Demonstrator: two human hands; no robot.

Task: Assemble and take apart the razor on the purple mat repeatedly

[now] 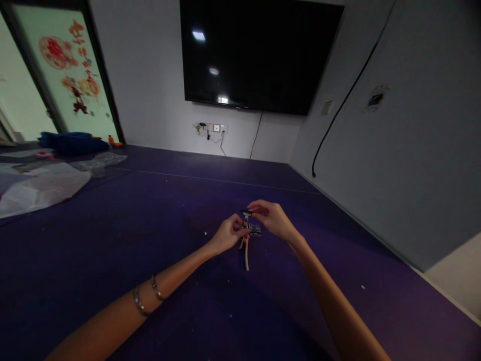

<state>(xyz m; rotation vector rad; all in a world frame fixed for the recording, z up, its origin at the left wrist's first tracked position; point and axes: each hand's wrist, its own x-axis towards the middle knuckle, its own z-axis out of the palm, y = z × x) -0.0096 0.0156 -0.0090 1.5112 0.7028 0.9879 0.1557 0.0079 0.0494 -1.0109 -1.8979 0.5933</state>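
Note:
Both hands meet over the purple surface at a small assembled model with a black top piece (246, 212), a clear plate-like part (255, 229) and a pale curved strip (247, 256) that points down toward me. Orange bits show near its middle. My left hand (226, 234) is closed around the model's middle from the left, thumb in front. From the right, my right hand (273, 219) pinches the black top piece between thumb and fingers. The model is too small and partly covered to tell its exact kind.
White plastic sheets (45, 188) and a clear bag (101, 161) lie to the left, with a blue cloth bundle (75, 142) and an orange item (113, 142) behind. A television (259, 55) hangs on the wall; a black cable (349, 90) dangles at right.

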